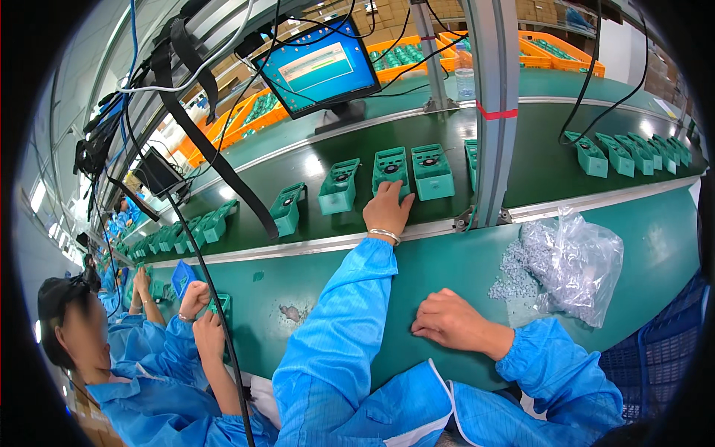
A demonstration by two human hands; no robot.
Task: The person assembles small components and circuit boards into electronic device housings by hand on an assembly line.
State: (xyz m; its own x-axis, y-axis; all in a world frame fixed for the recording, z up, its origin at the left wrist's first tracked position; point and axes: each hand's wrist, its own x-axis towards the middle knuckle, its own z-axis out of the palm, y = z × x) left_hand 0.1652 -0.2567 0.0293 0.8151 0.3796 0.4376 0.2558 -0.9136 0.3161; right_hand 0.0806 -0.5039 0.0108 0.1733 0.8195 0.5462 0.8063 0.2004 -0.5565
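Observation:
My left hand (387,211) reaches forward to the conveyor, its fingers and thumb closed on the near end of a green plastic housing (390,162) with a round dark part inside. A similar housing (433,173) sits just to the right, and another housing (339,188) to the left. My right hand (449,322) rests on the green worktable (447,268), knuckles up and fingers curled together; what they may hold is hidden. Beyond it, a clear plastic bag (585,264) lies beside a spilled pile of small grey parts (515,274).
A metal post (494,112) rises at the conveyor's near edge, right of my left hand. A black cable (212,298) hangs at the left. Beside me a co-worker (160,395) works at the same table. A monitor (320,65) and orange crates (406,59) stand behind the conveyor.

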